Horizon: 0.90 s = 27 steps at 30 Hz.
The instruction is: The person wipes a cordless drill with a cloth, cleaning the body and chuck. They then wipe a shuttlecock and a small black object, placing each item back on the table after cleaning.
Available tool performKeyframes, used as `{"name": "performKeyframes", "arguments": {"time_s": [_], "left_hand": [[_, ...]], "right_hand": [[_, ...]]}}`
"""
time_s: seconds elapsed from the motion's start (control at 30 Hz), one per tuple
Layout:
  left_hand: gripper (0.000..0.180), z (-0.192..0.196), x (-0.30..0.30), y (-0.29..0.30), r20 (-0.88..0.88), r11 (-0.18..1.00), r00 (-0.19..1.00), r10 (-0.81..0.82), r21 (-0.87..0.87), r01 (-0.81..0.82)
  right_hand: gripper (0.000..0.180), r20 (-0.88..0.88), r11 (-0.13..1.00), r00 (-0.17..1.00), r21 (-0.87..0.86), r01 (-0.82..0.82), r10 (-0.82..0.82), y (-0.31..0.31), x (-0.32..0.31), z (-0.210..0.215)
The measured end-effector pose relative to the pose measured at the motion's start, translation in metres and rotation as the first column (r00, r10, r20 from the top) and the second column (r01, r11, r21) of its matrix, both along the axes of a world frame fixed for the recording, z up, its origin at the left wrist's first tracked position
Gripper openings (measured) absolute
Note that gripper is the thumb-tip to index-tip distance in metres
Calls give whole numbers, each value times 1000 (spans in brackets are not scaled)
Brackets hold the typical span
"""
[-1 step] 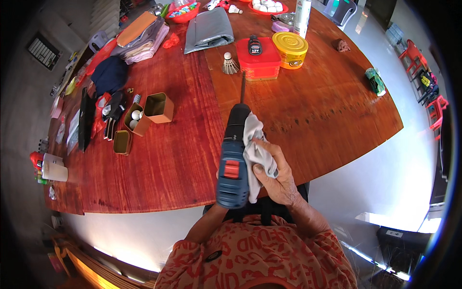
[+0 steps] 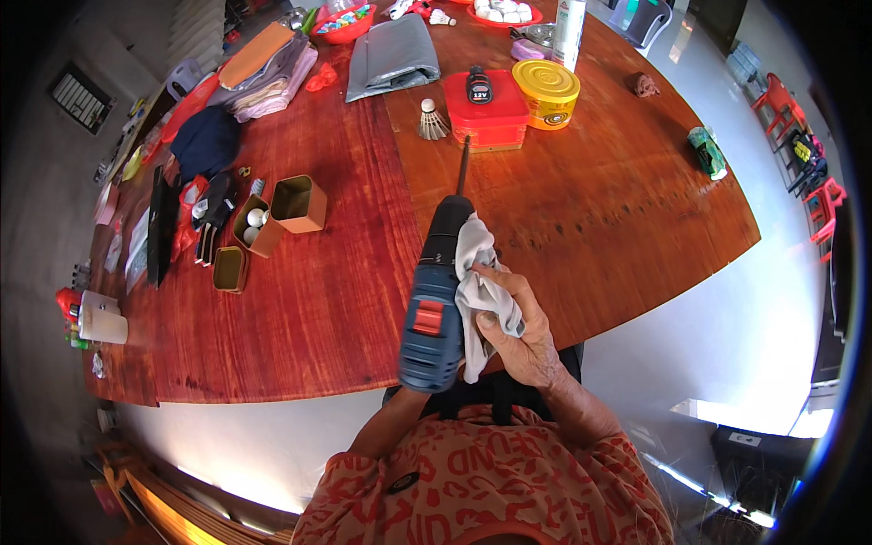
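Note:
A blue-and-black cordless drill [image 2: 431,318] with a red switch on top is held up over the near table edge, its long bit [image 2: 464,168] pointing away from me. My left forearm [image 2: 391,425] runs up under the drill's rear. The drill body hides my left hand, which grips it from below. My right hand [image 2: 525,331] is closed on a crumpled whitish cloth [image 2: 486,295], pinched between thumb and fingers. That cloth lies against the right side of the drill's body and chuck.
Beyond the bit are a red box [image 2: 488,104] with a black battery [image 2: 480,86] on it, a yellow round tin [image 2: 548,95] and a shuttlecock [image 2: 432,123]. Open small boxes [image 2: 299,204] stand left. A grey folded plastic bag [image 2: 392,56] lies farther back on the wooden table [image 2: 318,327].
The drill's rear has swung slightly left and its bit tip slightly right. My right hand and the cloth have barely moved.

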State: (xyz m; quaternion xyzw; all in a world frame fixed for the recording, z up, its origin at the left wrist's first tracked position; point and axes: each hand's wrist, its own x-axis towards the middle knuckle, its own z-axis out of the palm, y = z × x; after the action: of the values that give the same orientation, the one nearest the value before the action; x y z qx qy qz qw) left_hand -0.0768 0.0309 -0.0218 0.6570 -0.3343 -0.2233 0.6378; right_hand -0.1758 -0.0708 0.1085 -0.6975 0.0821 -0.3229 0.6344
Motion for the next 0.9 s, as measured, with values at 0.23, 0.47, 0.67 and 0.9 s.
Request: {"name": "performKeyframes", "arguments": {"time_s": [0.23,0.47,0.67,0.9], "left_hand": [[46,13,-7,9,111,981,994,-22,-191,43],[39,44,-11,17,623,995,779,72,-95,-17],[33,20,-6,11,559,998,829,33,-66,6],[37,-9,-4,11,-159,990,980,-118,-90,105]], "right_hand": [[41,92,978,995,203,-45,27,-4,18,-11],[45,81,773,996,634,-18,-44,-17,32,-32],[51,228,931,970,365,-3,-86,-15,33,-8],[62,49,993,998,-106,-45,50,-1,2,-6]]}}
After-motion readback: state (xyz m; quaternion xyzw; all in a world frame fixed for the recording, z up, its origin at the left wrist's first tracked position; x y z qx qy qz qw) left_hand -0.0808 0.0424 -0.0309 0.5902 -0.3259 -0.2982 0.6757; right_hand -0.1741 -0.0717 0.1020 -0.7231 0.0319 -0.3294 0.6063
